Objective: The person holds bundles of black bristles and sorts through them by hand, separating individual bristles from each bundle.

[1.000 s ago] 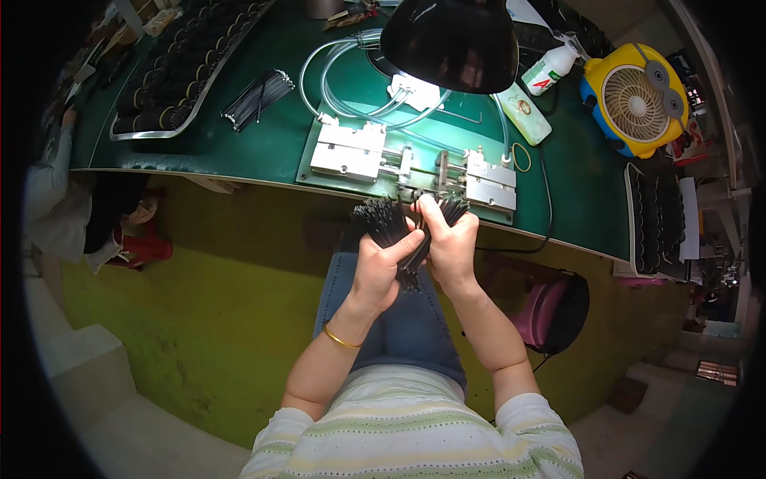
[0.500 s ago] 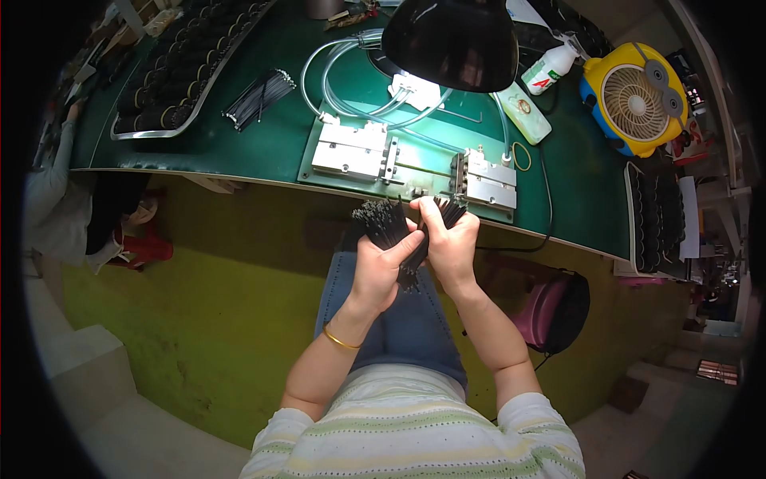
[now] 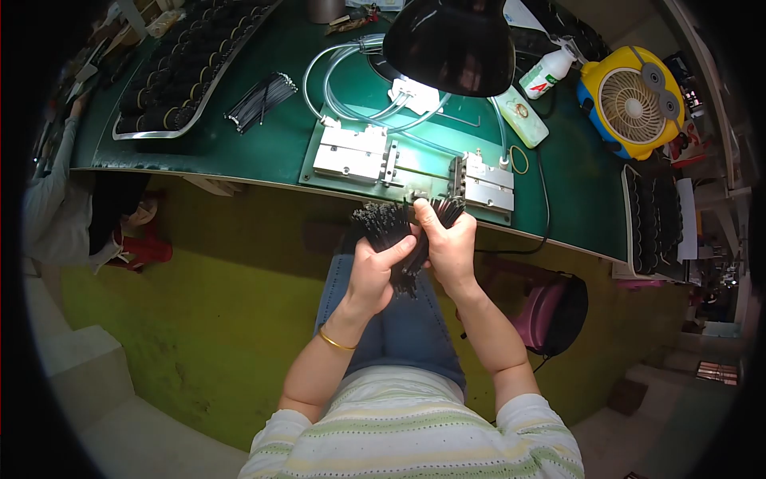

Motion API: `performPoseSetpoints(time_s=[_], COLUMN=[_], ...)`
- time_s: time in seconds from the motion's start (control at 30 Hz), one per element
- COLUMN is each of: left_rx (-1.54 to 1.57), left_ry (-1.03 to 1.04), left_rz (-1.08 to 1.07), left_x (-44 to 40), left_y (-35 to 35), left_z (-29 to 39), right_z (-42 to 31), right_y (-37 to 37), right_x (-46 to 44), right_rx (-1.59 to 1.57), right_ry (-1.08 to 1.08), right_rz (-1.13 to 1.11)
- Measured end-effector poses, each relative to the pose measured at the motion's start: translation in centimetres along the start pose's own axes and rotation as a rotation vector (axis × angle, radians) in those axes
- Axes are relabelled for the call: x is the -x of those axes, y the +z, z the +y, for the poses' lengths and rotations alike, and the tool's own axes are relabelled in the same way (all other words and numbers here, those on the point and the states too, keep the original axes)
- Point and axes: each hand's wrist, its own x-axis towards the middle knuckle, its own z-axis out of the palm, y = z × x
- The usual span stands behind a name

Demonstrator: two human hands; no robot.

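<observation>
My left hand [image 3: 373,271] is wrapped round a thick bundle of thin black strips [image 3: 381,225] with pale tips. Beside it, my right hand [image 3: 452,246] grips a smaller bunch of the same strips [image 3: 449,209], its thumb pointing up toward the table edge. Both hands are close together in front of a metal fixture, whose left block [image 3: 351,152] and right block [image 3: 487,182] stand on a plate at the table's front edge. The blocks are apart. The lower ends of the strips stick out between my hands.
A black lamp [image 3: 451,48] hangs over the green table [image 3: 183,152]. Loose black strips [image 3: 262,100] lie left of the fixture, near a tray of black bundles [image 3: 171,76]. At the right are a bottle [image 3: 547,72], a phone [image 3: 520,116] and a yellow fan [image 3: 630,104]. Another person [image 3: 60,191] is far left.
The fixture's inner parts have drawn apart since the first frame. My left hand has shifted slightly left and down, and the strips between my hands have moved a little.
</observation>
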Motion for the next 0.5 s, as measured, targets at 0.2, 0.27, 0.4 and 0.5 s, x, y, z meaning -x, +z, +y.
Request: performPoseSetpoints(time_s=[0.2, 0.27, 0.4, 0.5], left_rx=[-0.065, -0.075, -0.084, -0.007], left_ry=[0.052, 0.048, 0.050, 0.013], left_rz=[0.029, 0.042, 0.036, 0.019], left_x=[0.38, 0.40, 0.28, 0.21], left_y=[-0.40, -0.48, -0.73, -0.84], left_z=[-0.21, -0.23, -0.47, -0.70], right_z=[0.77, 0.82, 0.74, 0.49], right_y=[-0.23, -0.23, -0.04, -0.07], right_x=[0.37, 0.48, 0.56, 0.58], right_rx=[-0.021, -0.026, -0.007, -0.007], right_ry=[-0.179, -0.204, -0.196, -0.148], right_rz=[-0.107, -0.119, -0.087, -0.068])
